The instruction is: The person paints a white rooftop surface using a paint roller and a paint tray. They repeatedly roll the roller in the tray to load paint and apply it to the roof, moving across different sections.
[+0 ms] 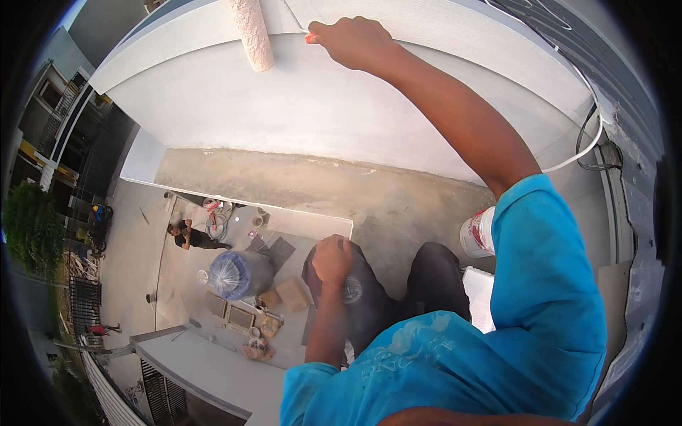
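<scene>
My right hand is raised at the top, closed on the orange-tipped handle of a paint roller. The pale, fluffy roller sleeve lies against the white wall, over its upper band. My left hand rests open on my left knee in dark trousers, holding nothing. Beside my right knee stand a white bucket with red markings and, partly hidden behind my blue shirt, a white tray.
I am perched on a concrete ledge high above a paved yard holding a covered drum, boards and tools. A person in dark clothes is below; another is farther left. White and black cables run along the right beside corrugated roofing.
</scene>
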Demonstrator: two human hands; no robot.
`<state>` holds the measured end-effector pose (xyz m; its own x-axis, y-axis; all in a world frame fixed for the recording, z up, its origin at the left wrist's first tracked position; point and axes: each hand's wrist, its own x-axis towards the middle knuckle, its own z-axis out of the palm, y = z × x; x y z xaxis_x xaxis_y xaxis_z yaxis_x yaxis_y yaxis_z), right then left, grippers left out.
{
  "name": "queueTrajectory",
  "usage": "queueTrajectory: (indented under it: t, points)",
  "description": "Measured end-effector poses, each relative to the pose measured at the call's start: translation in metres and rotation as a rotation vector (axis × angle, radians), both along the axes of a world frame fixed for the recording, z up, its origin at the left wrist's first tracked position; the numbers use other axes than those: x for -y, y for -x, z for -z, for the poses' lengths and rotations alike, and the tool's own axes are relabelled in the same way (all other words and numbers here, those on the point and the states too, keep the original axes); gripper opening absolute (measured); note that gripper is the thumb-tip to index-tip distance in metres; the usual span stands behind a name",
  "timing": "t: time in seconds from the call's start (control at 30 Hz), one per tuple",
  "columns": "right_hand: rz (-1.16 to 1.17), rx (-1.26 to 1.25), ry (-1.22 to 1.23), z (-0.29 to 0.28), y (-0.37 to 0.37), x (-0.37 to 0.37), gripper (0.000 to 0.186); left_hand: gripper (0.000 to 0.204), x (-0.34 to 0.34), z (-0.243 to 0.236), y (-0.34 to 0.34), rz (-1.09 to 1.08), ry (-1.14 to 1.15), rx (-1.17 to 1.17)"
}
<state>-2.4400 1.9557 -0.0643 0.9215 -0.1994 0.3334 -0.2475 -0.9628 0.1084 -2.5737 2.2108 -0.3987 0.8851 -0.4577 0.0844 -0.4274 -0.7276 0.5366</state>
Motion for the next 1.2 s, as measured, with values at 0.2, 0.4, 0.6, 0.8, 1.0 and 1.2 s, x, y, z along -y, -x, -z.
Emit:
queueTrajectory:
  t: [0.2,0.4,0.6,0.8,1.0,1.2]
  points:
    - [0.190,-0.071,-0.044,-0.002,0.113,0.048,0.029,0.015,0.008,-0.002,-0.002,0.006,-0.035,0.040]
    - [0.327,-0.077,-0.098,-0.004,0.204,0.094,0.031,0.015,0.017,-0.001,-0.002,0.018,-0.052,0.085]
    - [0.434,-0.104,-0.086,-0.010,0.288,0.124,0.036,0.015,0.023,0.001,-0.001,0.009,-0.101,0.126]
    - [0.482,-0.065,-0.083,-0.002,0.333,0.137,0.038,0.014,0.027,-0.007,0.002,0.033,-0.077,0.157]
    - [0.334,0.009,-0.080,0.005,0.272,0.128,0.036,0.014,0.023,0.004,-0.001,0.071,-0.016,0.153]
    - [0.227,-0.069,-0.099,-0.015,0.173,0.079,0.034,0.015,0.016,0.008,-0.002,0.009,-0.037,0.131]
